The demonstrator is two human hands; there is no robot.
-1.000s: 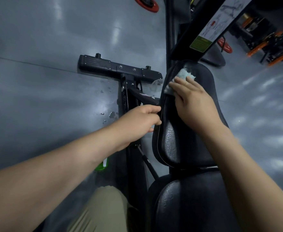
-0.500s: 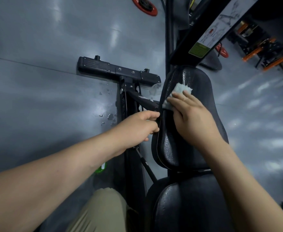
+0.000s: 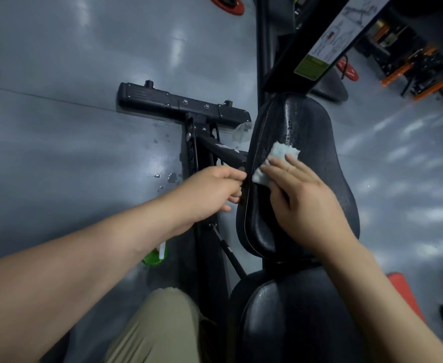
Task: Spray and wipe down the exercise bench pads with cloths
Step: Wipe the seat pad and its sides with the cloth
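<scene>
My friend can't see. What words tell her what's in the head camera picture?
A person's right hand presses a pale cloth flat on a wet black bench back pad, while the left hand grips the pad's edge.

Cloth [image 3: 278, 155]: the fingers of my right hand [image 3: 307, 203] cover its lower half, and only the top corner and left fringe show.
Left hand [image 3: 210, 195]: my fingertips slip behind the left edge of the back pad [image 3: 307, 127], out of my sight.
Green thing [image 3: 155, 256]: 7 o'clock, mostly under my left forearm; I can't tell what it is.
Seat pad [image 3: 288, 323]: 6 o'clock, cut by the bottom edge, its right side behind my right forearm.
Placard [image 3: 333, 40]: 1 o'clock, its print is too small to read.
Red disc [image 3: 227, 3]: 12 o'clock, sliced by the top edge.
Orange racks [image 3: 425, 72]: 2 o'clock, just a blur.
</scene>
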